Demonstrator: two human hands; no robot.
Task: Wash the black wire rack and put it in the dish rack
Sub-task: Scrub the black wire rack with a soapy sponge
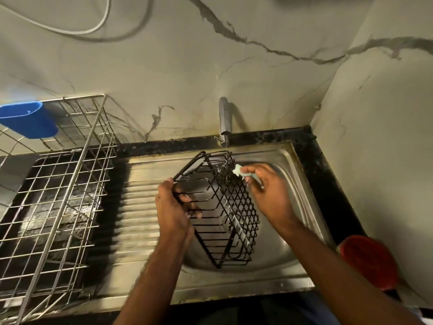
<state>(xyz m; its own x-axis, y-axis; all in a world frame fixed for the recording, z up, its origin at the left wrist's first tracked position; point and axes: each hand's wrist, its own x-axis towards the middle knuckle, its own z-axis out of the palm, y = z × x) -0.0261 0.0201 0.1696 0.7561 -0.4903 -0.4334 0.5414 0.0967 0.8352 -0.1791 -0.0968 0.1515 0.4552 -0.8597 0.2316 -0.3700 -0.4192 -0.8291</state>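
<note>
Black wire rack (218,207) held tilted over the sink basin (290,165), far corner right under the tap (225,118), thin stream of water hitting it. Left hand (173,207) grips the rack's left rim, fingers curled round the wire, thumb on the outside. Right hand (264,186) pinches a pale green sponge (241,172) between thumb and fingers, sponge touching the rack's top right edge, some suds on the wires there. Steel dish rack (58,184) sits left of the ribbed drainboard (138,202), blue cup (28,118) hanging on its far rim. Red object (367,261) near the sink's right corner, blurred.
</note>
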